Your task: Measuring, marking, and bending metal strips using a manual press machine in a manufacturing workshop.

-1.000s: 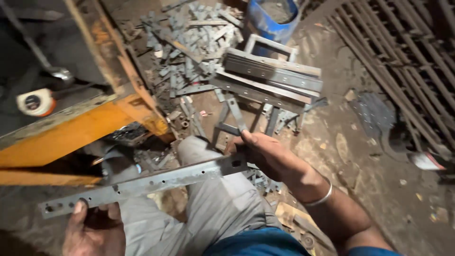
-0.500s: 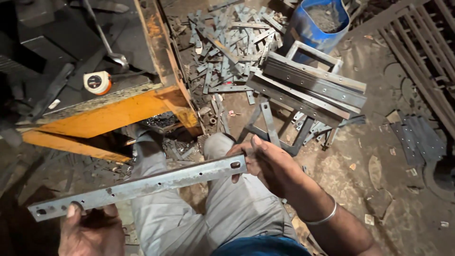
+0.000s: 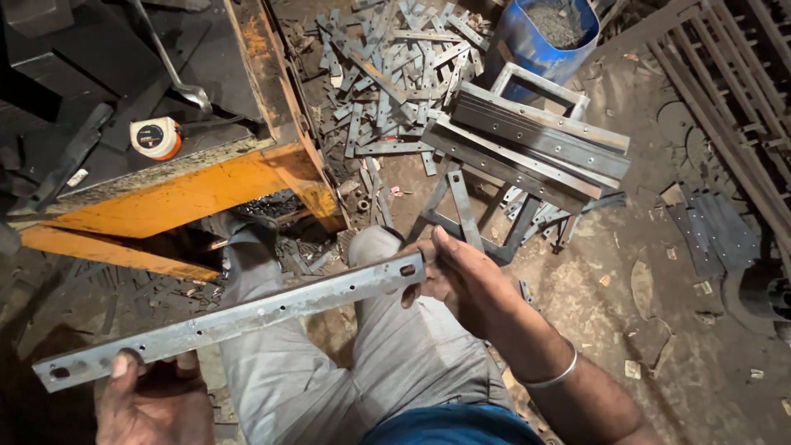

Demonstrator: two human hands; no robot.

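While the long punched steel bar was held across the knees, pinched at each end by the left hand and right hand, a slip toward the orange frame was judged possible.

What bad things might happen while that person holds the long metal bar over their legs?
1. The left hand and right hand are bare and grip only the ends of the punched steel bar; a sharp edge might cut the fingers.
2. If one end slips, the bar could drop onto the knees below.
3. Metal offcuts litter the floor by the feet, so stepping or shifting might mean a trip or a scrape.
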